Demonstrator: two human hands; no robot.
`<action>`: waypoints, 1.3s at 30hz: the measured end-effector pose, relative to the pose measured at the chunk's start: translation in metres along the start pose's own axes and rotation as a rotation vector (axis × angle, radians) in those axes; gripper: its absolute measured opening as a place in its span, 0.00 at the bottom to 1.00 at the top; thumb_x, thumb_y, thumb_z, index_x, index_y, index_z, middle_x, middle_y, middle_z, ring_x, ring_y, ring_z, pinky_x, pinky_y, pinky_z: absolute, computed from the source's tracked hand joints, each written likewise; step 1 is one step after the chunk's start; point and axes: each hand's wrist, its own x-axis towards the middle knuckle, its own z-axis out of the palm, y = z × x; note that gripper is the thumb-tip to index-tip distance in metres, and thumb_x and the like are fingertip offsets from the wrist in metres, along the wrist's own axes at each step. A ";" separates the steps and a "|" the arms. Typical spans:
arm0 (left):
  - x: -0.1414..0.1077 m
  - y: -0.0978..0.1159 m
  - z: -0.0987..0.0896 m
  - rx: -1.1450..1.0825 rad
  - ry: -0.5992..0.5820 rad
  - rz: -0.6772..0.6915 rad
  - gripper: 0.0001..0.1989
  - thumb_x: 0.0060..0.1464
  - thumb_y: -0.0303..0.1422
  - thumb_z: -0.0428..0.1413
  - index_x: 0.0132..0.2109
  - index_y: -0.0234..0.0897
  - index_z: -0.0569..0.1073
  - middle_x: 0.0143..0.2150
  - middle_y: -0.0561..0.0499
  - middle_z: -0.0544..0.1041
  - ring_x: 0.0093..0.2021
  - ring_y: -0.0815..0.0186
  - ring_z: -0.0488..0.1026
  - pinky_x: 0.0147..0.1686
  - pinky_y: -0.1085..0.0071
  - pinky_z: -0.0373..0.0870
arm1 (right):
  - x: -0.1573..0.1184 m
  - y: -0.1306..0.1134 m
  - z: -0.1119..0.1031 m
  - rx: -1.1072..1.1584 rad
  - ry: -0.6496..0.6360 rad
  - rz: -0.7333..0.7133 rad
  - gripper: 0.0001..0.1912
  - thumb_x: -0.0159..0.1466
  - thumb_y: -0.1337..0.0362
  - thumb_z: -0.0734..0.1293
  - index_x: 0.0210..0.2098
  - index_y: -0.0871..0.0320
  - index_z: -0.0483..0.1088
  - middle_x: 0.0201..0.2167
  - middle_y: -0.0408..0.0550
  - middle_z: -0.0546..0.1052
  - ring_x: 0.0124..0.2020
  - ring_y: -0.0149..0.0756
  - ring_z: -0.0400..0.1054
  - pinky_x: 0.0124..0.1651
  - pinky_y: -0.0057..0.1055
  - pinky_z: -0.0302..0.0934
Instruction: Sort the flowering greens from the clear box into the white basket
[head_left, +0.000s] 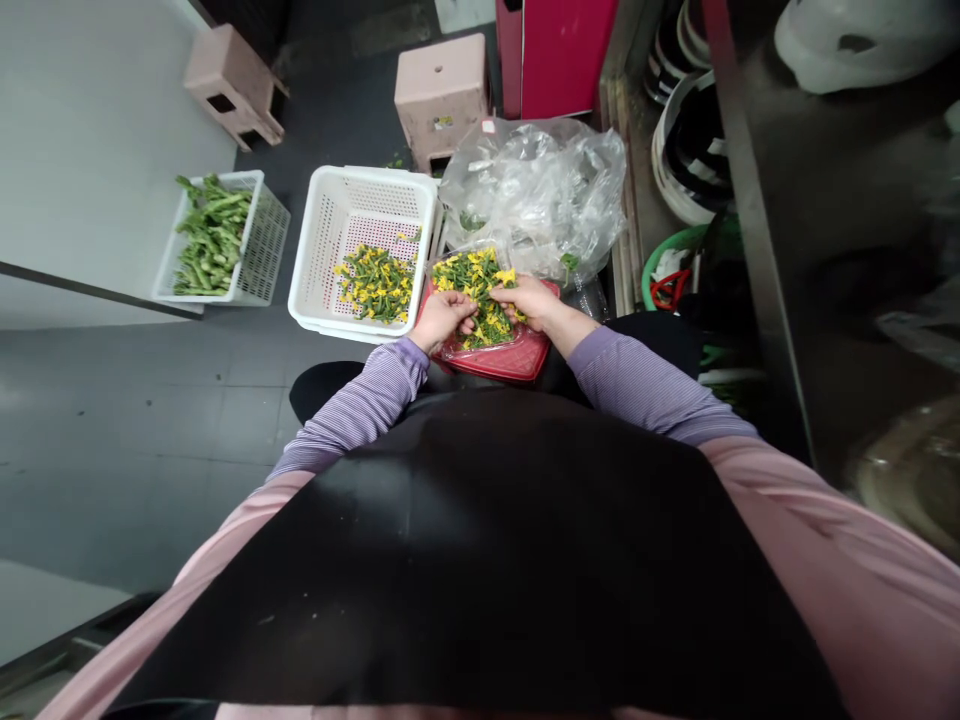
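A clear plastic tray (pixel 480 346) full of small green vegetable pieces with yellow blossoms (pixel 469 268) rests on a red lid-like surface (pixel 525 360) in front of me. My left hand (pixel 444 318) is at the tray's left side, its fingertips pinched together; what is between them is too small to make out. Over the tray's right side, my right hand (pixel 526 302) has thumb and fingers closed on a yellow-blossomed green piece (pixel 507 277). Just left of the tray, a white perforated basket (pixel 302 270) holds more such pieces (pixel 375 285) on its bottom.
Crumpled clear plastic bags (pixel 540 185) lie beyond the tray. A white basket (pixel 259 245) of thick green stalks (pixel 214 235) stands on the floor at left. Two pink stools (pixel 441 85) are farther back. On the right are a metal shelf edge (pixel 765 230) and a green basin (pixel 652 265).
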 end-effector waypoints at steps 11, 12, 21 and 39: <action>-0.017 0.001 0.012 -0.031 0.044 0.050 0.08 0.57 0.24 0.60 0.31 0.34 0.69 0.21 0.57 0.71 0.19 0.74 0.67 0.24 0.76 0.67 | -0.011 0.006 0.012 0.141 -0.110 -0.063 0.14 0.61 0.64 0.74 0.32 0.57 0.63 0.23 0.39 0.70 0.19 0.23 0.56 0.20 0.22 0.51; -0.017 0.000 0.012 0.032 0.074 0.108 0.07 0.57 0.24 0.59 0.32 0.35 0.69 0.22 0.58 0.71 0.19 0.74 0.68 0.25 0.76 0.67 | -0.010 0.006 0.013 0.135 -0.092 -0.058 0.12 0.62 0.66 0.73 0.32 0.58 0.64 0.22 0.40 0.70 0.19 0.23 0.56 0.20 0.22 0.51; -0.022 -0.011 0.009 0.701 0.183 0.585 0.03 0.59 0.25 0.57 0.39 0.35 0.75 0.43 0.44 0.79 0.48 0.62 0.76 0.52 0.68 0.70 | -0.015 0.003 0.023 0.251 -0.147 -0.127 0.16 0.58 0.66 0.76 0.32 0.59 0.64 0.22 0.35 0.66 0.21 0.22 0.55 0.23 0.21 0.52; -0.019 0.013 0.000 -0.183 0.097 0.117 0.04 0.58 0.29 0.61 0.36 0.33 0.74 0.24 0.56 0.73 0.18 0.77 0.66 0.20 0.78 0.66 | -0.028 -0.014 0.017 0.288 -0.418 -0.004 0.11 0.65 0.69 0.71 0.34 0.60 0.63 0.22 0.36 0.64 0.19 0.19 0.48 0.19 0.17 0.47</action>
